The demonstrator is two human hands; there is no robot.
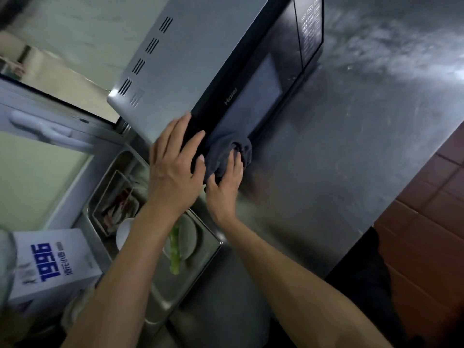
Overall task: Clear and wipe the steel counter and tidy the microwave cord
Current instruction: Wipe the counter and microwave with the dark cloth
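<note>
At far left, a white box (54,259) printed with blue numerals is sitting beside a steel tray (200,254) that is carrying a pale plate (189,232) and green vegetable stalks (175,252). Just above it, a second tray (110,194) is holding something reddish, too blurred to identify. A window frame (50,131) with a pale handle is running along the wall at upper left.

Toward the centre, the left hand (173,169) is lying with fingers spread wide over the near corner of the microwave (200,61), thumb against its dark door edge. The microwave is standing on the steel counter (351,151), its grey vented top facing the camera and its keypad at the far end.

Just to the right, the right hand (224,184) is curling around a bunched dark cloth (226,151), pressing it against the lower corner of the microwave door, where the door is meeting the counter.

The counter is stretching rightward, showing dull streaks and smears. At far right, reddish-brown floor tiles (431,209) are lying beyond its edge. The microwave cord is not visible.
</note>
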